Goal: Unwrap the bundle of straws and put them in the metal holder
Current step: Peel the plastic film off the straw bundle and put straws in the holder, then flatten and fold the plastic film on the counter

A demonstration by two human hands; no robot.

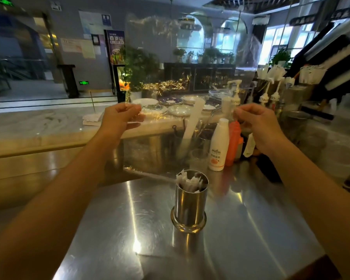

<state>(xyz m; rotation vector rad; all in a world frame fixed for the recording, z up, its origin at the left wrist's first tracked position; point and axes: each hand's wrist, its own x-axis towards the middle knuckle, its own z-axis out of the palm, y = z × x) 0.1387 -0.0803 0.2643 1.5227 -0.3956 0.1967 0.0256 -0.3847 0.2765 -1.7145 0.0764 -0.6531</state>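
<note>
A metal holder point(190, 207) stands upright on the steel counter, with paper-wrapped straws point(190, 181) sticking out of its top. Both my hands are raised well above and behind it. My left hand point(119, 118) and my right hand point(255, 124) each pinch an edge of a large clear plastic wrapper point(190, 57), stretched wide between them. The film is see-through and spreads upward and down in front of the shelf. I see no straws inside the wrapper.
Steel counter point(129, 229) under the holder. Behind it a white bottle point(218, 146), an orange bottle point(233, 142) and utensil cups. Stacked plates point(170, 107) on the marble ledge. Syrup pumps, straw cups and plastic cups crowd the right side.
</note>
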